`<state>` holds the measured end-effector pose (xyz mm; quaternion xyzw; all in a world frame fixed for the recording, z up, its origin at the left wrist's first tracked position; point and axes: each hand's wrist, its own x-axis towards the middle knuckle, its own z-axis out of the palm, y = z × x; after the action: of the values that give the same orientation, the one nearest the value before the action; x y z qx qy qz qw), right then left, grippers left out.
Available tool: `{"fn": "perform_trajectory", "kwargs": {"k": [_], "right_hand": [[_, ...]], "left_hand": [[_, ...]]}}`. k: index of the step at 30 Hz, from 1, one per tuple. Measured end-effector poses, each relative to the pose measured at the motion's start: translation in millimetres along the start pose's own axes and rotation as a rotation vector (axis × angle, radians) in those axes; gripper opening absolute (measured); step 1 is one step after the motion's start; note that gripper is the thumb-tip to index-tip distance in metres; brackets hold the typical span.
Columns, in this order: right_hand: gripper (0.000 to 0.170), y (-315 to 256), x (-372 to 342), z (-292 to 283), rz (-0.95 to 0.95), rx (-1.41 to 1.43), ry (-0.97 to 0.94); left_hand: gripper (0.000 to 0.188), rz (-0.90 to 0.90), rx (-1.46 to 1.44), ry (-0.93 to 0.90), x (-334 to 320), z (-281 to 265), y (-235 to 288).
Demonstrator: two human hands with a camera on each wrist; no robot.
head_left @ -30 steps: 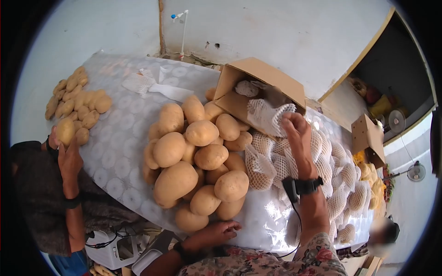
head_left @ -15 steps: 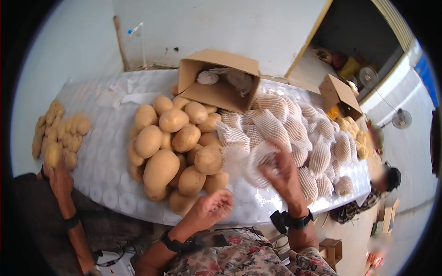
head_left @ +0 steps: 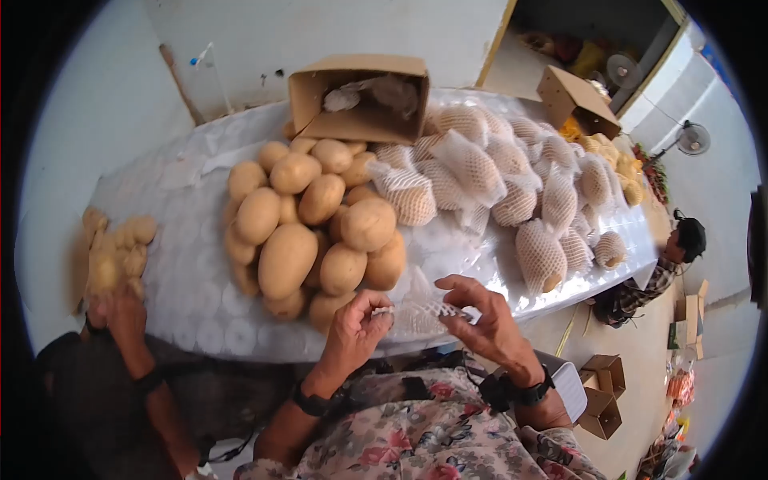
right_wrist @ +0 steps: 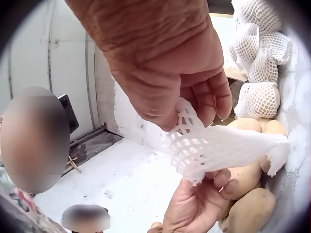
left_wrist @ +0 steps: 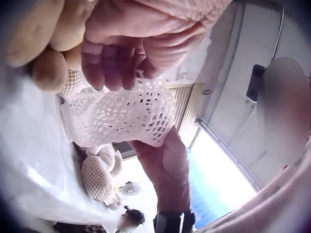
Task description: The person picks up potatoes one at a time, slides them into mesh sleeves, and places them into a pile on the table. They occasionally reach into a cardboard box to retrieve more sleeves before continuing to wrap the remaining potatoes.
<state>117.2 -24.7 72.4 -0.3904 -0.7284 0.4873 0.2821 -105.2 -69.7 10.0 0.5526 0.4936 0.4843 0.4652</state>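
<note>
Stretched between both hands is a white foam net sleeve (left_wrist: 121, 111), empty, its mesh pulled wide at the mouth. My left hand (head_left: 358, 324) pinches one side of that mouth between thumb and fingers. The opposite side is pinched by my right hand (head_left: 488, 324). In the right wrist view the loose end of the sleeve (right_wrist: 248, 145) trails toward the potatoes. A heap of bare potatoes (head_left: 288, 256) lies on the table just beyond my left hand. Past my right hand lie several potatoes wrapped in net sleeves (head_left: 540, 256).
An open cardboard box (head_left: 356, 68) lies on its side at the back, holding more sleeves. At the left another person's hands (head_left: 124, 320) work by a smaller potato pile (head_left: 120, 240). Another carton (head_left: 580, 104) stands at the far right, and a person (head_left: 680, 248) sits beyond the table.
My right hand has brought the net sleeve from the box down to the table's near edge. My left hand has lifted from beside the potatoes and taken hold of the sleeve. The head view has shifted.
</note>
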Motion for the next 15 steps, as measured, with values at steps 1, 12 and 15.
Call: {"fn": "perform_trajectory", "kwargs": {"k": [1, 12, 15], "right_hand": [[0.043, 1.2, -2.3, -1.9, -0.007, -0.020, -0.041], [0.074, 10.1, 88.1, -11.6, -0.363, -0.384, -0.103], [0.081, 35.3, 138.7, 11.8, -0.514, -0.609, -0.135]], "left_hand": [[0.011, 0.005, -0.028, 0.019, -4.9, -3.8, -4.0], [0.015, -0.068, -0.014, 0.261, -41.7, -7.5, 27.0], [0.017, -0.093, -0.070, 0.323, -43.3, -3.3, 41.6]]}}
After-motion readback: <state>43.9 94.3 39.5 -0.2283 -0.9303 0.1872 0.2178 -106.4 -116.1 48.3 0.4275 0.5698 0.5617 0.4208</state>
